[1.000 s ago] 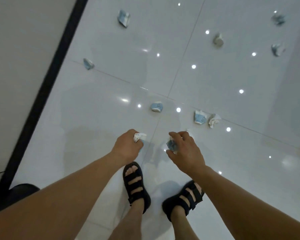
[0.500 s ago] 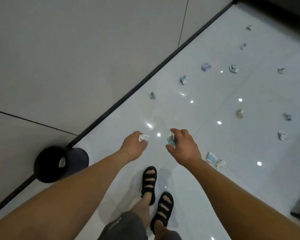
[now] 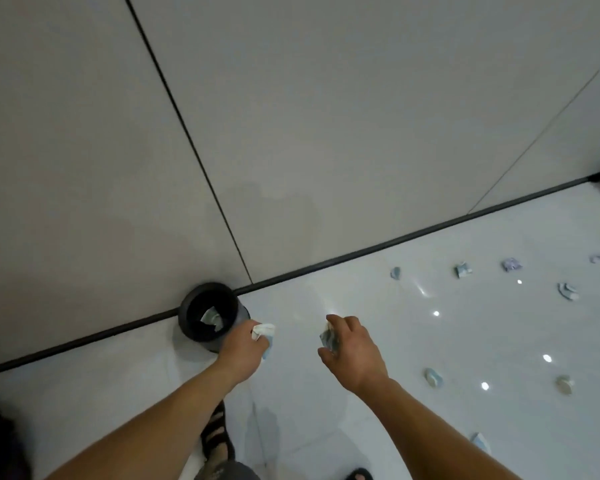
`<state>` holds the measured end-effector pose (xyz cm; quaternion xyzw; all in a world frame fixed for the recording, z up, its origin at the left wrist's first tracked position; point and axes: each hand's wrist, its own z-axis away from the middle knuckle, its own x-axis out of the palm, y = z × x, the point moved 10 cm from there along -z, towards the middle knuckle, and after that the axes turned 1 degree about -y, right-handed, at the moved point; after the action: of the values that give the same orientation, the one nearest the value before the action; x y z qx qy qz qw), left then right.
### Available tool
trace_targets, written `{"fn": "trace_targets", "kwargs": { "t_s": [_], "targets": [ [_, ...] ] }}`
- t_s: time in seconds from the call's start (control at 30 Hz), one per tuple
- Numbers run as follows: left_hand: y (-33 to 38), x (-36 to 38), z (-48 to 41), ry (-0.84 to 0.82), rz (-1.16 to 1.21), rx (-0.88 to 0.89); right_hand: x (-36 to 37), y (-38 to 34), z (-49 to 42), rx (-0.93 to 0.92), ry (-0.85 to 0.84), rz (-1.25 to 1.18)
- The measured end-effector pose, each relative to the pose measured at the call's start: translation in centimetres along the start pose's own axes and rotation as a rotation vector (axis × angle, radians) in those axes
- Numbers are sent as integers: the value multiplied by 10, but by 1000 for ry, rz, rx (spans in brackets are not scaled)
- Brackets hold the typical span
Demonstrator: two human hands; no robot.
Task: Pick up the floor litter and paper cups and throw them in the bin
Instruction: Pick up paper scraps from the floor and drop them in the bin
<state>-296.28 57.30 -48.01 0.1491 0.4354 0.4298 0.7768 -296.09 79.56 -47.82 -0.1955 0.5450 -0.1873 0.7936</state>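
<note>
Progress early, as I judge: bin against wall, 1 crumpled piece already inside; left hand fingers curled round white paper wad, just beside bin rim; right hand pinches crushed blue-white scrap, near bin, not above it. Both not yet dropped. At least 8 floor scraps left scattered on floor, well apart from bin.

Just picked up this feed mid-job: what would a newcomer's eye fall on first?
The left hand grips a white paper wad beside the black bin against the wall; the right hand holds a bluish crumpled scrap further right. One piece already lies in the bin, and more litter dots the glossy floor on the right.
</note>
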Motion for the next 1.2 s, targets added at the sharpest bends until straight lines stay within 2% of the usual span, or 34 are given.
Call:
{"fn": "trace_targets", "kwargs": {
  "t_s": [0.27,0.43,0.7,0.87,1.03,1.2],
  "targets": [
    [-117,-122,-75,26,114,-144,120,-154,-88,-20,-98,-30],
    [-174,-170,-132,12,86,-190,212,-205,-141,3,-201,-54],
    [-244,-151,-261,-23,8,-192,332,-181,-239,77,-257,-31],
    [-286,-121,-327,-56,17,-203,385,-163,-296,86,-224,-58],
    [-295,-120,-321,-99,-14,-222,387,-150,-297,135,-250,-49],
    [-266,-133,-287,-182,-60,-200,335,-148,-267,146,-254,-2]
  ]
}}
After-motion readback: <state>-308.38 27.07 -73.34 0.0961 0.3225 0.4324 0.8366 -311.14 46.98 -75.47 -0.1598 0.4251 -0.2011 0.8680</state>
